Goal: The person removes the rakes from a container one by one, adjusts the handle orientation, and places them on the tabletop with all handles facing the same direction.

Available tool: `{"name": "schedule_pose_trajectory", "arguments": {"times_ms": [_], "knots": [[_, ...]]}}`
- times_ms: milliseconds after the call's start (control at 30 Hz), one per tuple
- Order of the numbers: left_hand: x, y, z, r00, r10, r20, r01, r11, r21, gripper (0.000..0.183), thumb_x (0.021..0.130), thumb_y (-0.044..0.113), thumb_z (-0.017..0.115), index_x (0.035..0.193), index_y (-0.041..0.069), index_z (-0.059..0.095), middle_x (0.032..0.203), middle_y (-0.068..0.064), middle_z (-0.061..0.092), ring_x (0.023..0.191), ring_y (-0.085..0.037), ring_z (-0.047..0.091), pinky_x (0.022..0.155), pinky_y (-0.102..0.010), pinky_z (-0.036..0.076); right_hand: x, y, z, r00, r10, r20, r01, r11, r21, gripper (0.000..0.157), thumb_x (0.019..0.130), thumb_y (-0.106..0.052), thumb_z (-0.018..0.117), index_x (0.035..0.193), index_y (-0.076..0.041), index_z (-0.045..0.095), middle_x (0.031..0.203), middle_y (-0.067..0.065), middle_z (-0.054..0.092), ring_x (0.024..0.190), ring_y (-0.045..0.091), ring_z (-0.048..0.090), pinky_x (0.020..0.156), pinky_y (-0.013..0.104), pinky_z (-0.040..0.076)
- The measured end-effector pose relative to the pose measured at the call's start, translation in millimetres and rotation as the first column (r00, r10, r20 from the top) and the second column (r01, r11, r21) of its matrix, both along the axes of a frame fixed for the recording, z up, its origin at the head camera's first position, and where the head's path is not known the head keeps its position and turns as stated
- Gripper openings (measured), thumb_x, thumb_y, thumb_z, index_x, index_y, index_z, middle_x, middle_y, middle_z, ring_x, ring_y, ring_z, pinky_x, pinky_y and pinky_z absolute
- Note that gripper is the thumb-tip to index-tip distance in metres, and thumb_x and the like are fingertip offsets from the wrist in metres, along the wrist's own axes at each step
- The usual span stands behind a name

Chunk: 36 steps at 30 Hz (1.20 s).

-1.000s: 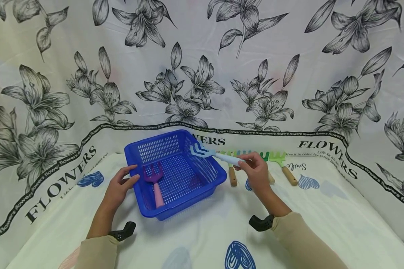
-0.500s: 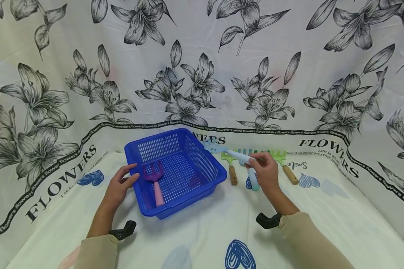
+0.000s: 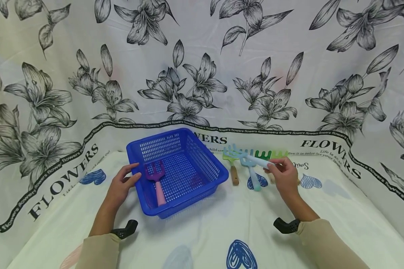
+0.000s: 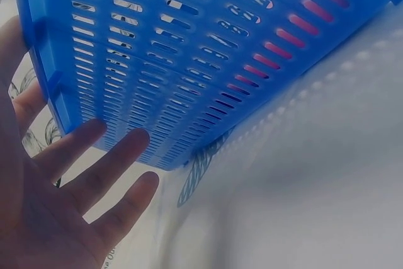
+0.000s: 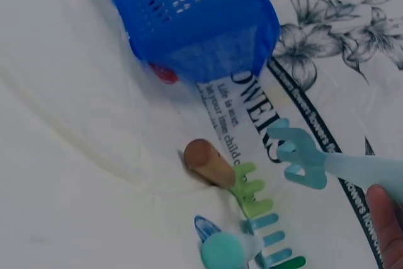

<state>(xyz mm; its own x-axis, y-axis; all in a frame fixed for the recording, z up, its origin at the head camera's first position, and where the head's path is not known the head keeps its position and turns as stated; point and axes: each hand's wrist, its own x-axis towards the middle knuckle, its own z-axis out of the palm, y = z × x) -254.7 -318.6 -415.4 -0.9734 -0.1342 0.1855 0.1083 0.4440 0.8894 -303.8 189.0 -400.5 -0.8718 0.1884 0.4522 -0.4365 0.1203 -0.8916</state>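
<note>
A blue perforated plastic basket (image 3: 186, 200) sits on the pale cloth. My left hand (image 3: 119, 186) holds its left rim, thumb and index finger over the edge; in the left wrist view the other fingers spread along the outer wall (image 4: 164, 67). Inside the basket lies a purple hand fork (image 3: 155, 171) with a pink handle. To the right of the basket, my right hand (image 3: 285, 176) pinches a light blue hand rake (image 3: 260, 160) by its handle. Its tines point left, above the tools laid on the cloth.
Below the held rake lie a light green rake (image 3: 234, 175) with a wooden handle and a light blue one (image 3: 254, 178) with a turquoise handle end. A dark green rake (image 3: 263, 154) and another light green one (image 3: 280, 154) sit farther right. Behind hangs a flowered curtain (image 3: 202, 112).
My right hand has moved right with the light blue rake, from over the basket's right side to above the row of tools. My left hand stays on the rim.
</note>
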Motion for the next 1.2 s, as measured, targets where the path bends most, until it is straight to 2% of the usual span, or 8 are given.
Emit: {"name": "schedule_pose_trajectory", "arguments": {"times_ms": [133, 300, 467, 700, 967, 1067, 1200], "knots": [[-0.6, 0, -0.3, 1.0, 0.0, -0.007, 0.0, 1.0, 0.005, 0.06, 0.099, 0.042, 0.053, 0.15, 0.016, 0.035, 0.156, -0.021, 0.023, 0.132, -0.05, 0.037, 0.1, -0.065, 0.036, 2.6, 9, -4.7, 0.999, -0.042, 0.026, 0.042, 0.999, -0.014, 0.022, 0.093, -0.001, 0.062, 0.111, 0.01, 0.055, 0.106, 0.008, 0.058, 0.075, 0.009, 0.069, 0.073, 0.022, 0.056], [-1.6, 1, -1.2, 1.0, -0.001, -0.006, 0.001, 1.0, 0.009, 0.062, 0.098, 0.045, 0.053, 0.15, 0.017, 0.035, 0.156, -0.021, 0.023, 0.133, -0.05, 0.036, 0.101, -0.064, 0.036, 3.4, 19, -7.5, 0.996, -0.08, 0.03, 0.082, 0.995, -0.055, 0.018, 0.092, 0.0, 0.063, 0.106, 0.01, 0.056, 0.1, 0.009, 0.059, 0.069, 0.008, 0.068, 0.069, 0.021, 0.056], [-0.3, 2, -1.0, 1.0, 0.006, 0.003, -0.006, 1.0, 0.004, 0.063, 0.098, 0.047, 0.053, 0.15, 0.017, 0.035, 0.156, -0.02, 0.023, 0.132, -0.049, 0.037, 0.101, -0.065, 0.035, 6.2, 28, -9.0, 0.992, -0.119, 0.049, 0.121, 0.992, -0.043, 0.012, 0.092, 0.0, 0.062, 0.102, 0.005, 0.058, 0.1, 0.009, 0.058, 0.068, 0.007, 0.068, 0.07, 0.019, 0.055], [-1.3, 1, 1.1, 1.0, 0.005, 0.002, -0.005, 1.0, -0.005, 0.065, 0.098, 0.047, 0.053, 0.151, 0.016, 0.034, 0.157, -0.02, 0.021, 0.133, -0.049, 0.036, 0.102, -0.062, 0.036, 9.2, 40, -9.6, 0.985, -0.168, 0.023, 0.169, 0.985, -0.041, 0.011, 0.09, 0.004, 0.062, 0.101, 0.007, 0.059, 0.099, 0.01, 0.059, 0.065, 0.006, 0.067, 0.067, 0.017, 0.055], [-2.3, 1, 0.8, 1.0, 0.007, 0.014, -0.007, 1.0, -0.004, 0.065, 0.098, 0.046, 0.053, 0.151, 0.016, 0.033, 0.158, -0.02, 0.02, 0.134, -0.05, 0.034, 0.102, -0.063, 0.035, 12.1, 55, -11.3, 0.964, -0.258, 0.058, 0.258, 0.966, 0.018, 0.017, 0.09, -0.002, 0.064, 0.104, 0.006, 0.059, 0.09, -0.007, 0.063, 0.064, 0.002, 0.066, 0.064, 0.014, 0.053], [-1.3, 2, 1.0, 1.0, 0.007, 0.006, -0.007, 1.0, -0.008, 0.065, 0.097, 0.048, 0.053, 0.151, 0.016, 0.034, 0.157, -0.02, 0.021, 0.133, -0.05, 0.035, 0.102, -0.063, 0.035, 12.1, 59, -12.3, 0.96, -0.279, 0.04, 0.279, 0.96, 0.005, 0.016, 0.089, 0.0, 0.065, 0.102, 0.007, 0.059, 0.086, -0.007, 0.064, 0.063, 0.002, 0.067, 0.06, 0.015, 0.054], [-0.3, 2, 1.4, 1.0, 0.01, -0.006, -0.011, 1.0, -0.01, 0.064, 0.098, 0.047, 0.054, 0.15, 0.016, 0.035, 0.157, -0.02, 0.023, 0.132, -0.05, 0.036, 0.101, -0.064, 0.036, 12.1, 63, -14.2, 0.944, -0.331, 0.009, 0.33, 0.943, 0.046, 0.014, 0.089, -0.001, 0.065, 0.1, 0.005, 0.06, 0.085, -0.007, 0.064, 0.062, 0.001, 0.066, 0.056, 0.013, 0.052]]}}
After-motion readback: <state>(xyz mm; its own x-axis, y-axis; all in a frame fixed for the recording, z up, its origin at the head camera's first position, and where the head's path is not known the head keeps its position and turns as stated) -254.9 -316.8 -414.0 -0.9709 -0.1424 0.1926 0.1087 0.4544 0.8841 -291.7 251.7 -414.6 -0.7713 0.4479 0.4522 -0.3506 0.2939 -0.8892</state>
